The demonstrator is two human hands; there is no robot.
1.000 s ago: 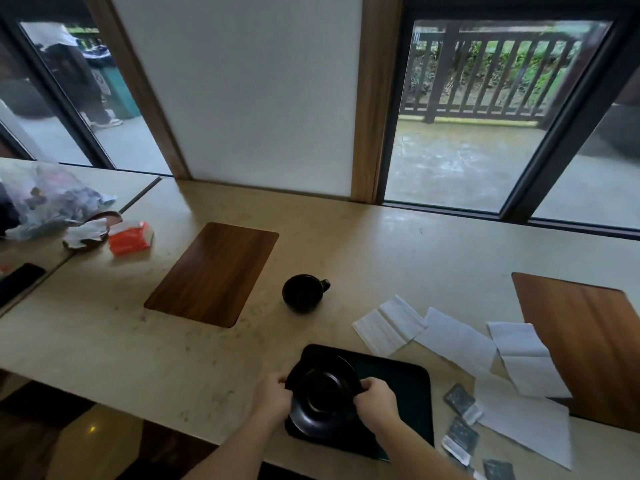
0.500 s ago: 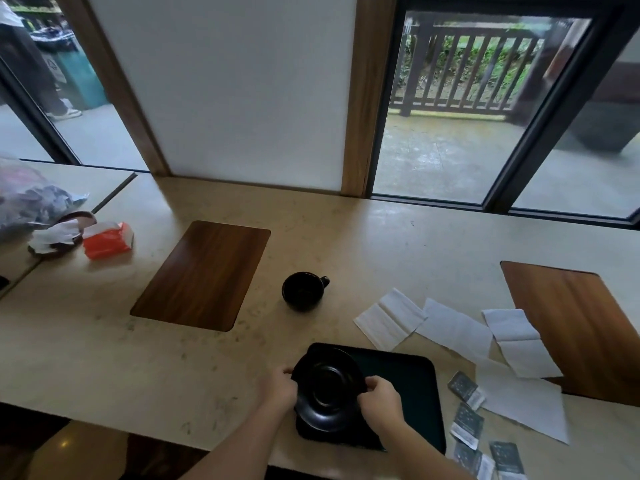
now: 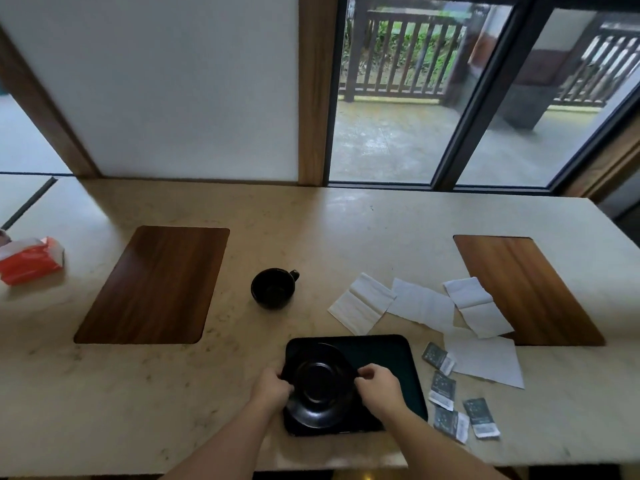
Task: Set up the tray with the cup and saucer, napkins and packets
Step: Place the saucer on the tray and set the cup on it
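**Both hands on saucer, over left part of tray**

Far left of the desk [image 3: 346, 237]: orange-and-white tissue pack [image 3: 29, 259], near the edge. Next, a dark wood inlay panel [image 3: 152, 284] set in the desk top. Right of that the black cup [image 3: 273, 288], upright, empty as far as I can see, handle pointing back-right, standing alone on the desk, well apart from the tray.

Near edge, in front of me: black tray [image 3: 381, 355]. My left hand [image 3: 272, 388] grips the left rim of the black saucer [image 3: 320, 382], fingers closed on it. My right hand [image 3: 379, 382] pinches the right rim, also closed on it. Saucer sits over the tray's left part; can't tell if it's fully resting or slightly lifted.

Right of the cup, behind the tray: white napkins [image 3: 422, 304], four sheets, spread loose and overlapping, one folded, the rightmost ones partly over a second wood panel [image 3: 526, 289]. Just beside the tray's right edge: four grey packets [image 3: 443, 389] on the desk, scattered near one another, none on the tray. Top packet touches the lowest napkin.
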